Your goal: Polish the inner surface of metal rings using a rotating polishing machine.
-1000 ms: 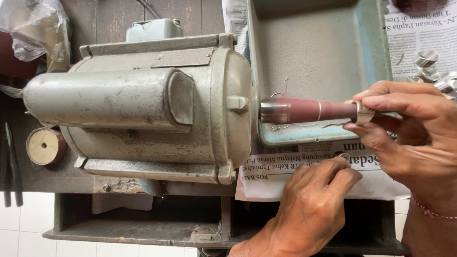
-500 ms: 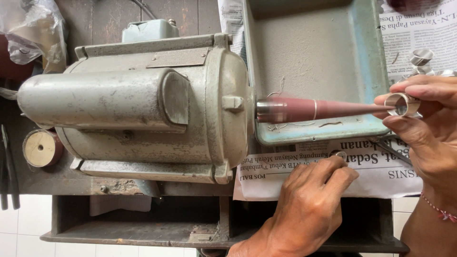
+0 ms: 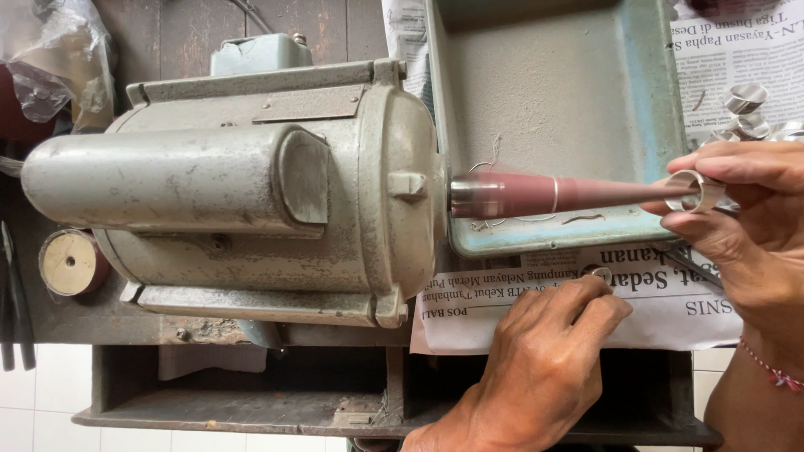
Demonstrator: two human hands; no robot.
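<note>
My right hand (image 3: pixel 745 226) pinches a wide silver metal ring (image 3: pixel 697 191) between thumb and fingers. The ring sits at the thin tip of a reddish tapered spindle (image 3: pixel 544 194), which sticks out of a grey electric motor (image 3: pixel 251 192). My left hand (image 3: pixel 544 360) rests palm down on a newspaper (image 3: pixel 670 301) in front of the motor. Its fingertips touch a small metal ring (image 3: pixel 598 271) lying on the paper.
A worn blue-green metal tray (image 3: pixel 662 100) lies under and behind the spindle. Several more silver rings (image 3: pixel 749 113) sit on newspaper at the far right. A round spool (image 3: pixel 71 261) and dark tool handles (image 3: pixel 12 301) lie left of the motor. Crumpled plastic (image 3: pixel 50 59) is at the top left.
My right hand has slid the silver ring outward along the spindle, from farther up the taper to its tip. My left hand has stayed on the newspaper.
</note>
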